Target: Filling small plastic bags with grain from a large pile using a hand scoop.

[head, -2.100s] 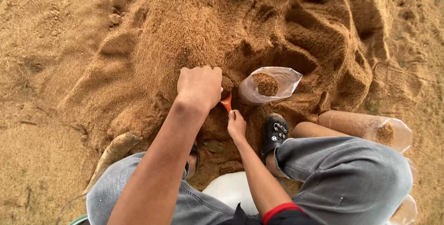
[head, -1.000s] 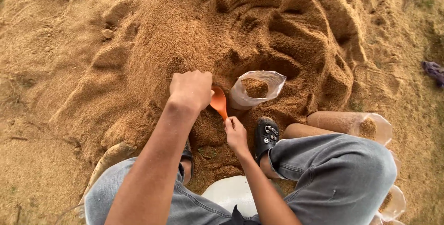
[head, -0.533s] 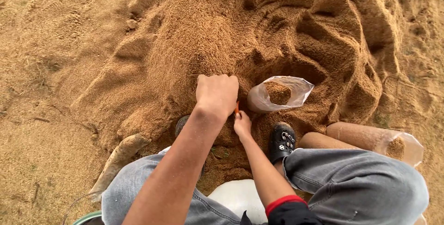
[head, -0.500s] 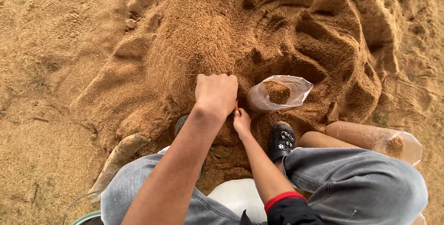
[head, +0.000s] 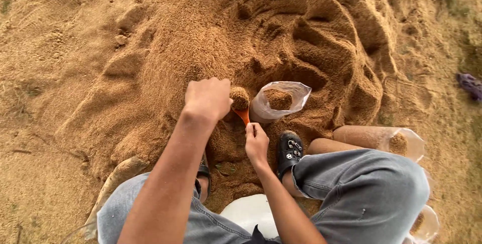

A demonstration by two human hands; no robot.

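A person sits on the ground in front of a big pile of brown sawdust (head: 211, 38). The camera looks down at two bare arms and two knees in grey trousers.

The left hand (head: 207, 98) is curled into a fist over the pile. Its fingers are closed tight around the handle of an orange scoop (head: 241, 107). The scoop is heaped with sawdust and sits just beside the mouth of a clear plastic bag (head: 279, 101). The handle itself is hidden inside the fist.

The right hand (head: 256, 143) is lower down, just under the scoop. Its fingers are stretched up and together, and their tips are at the orange stem of the scoop. It is hard to tell if they pinch it or only touch it.

The clear plastic bag stands open in a dip in the pile, just right of the scoop. It has some sawdust in it already.

A black sandal (head: 289, 152) with small round buttons on it is on the right foot, near the right hand. To the right of it, a filled bag (head: 377, 139) lies on its side, packed with sawdust. A white thing (head: 248, 213) shows between the knees. A bit of purple cloth (head: 470, 84) lies far off at the right edge.
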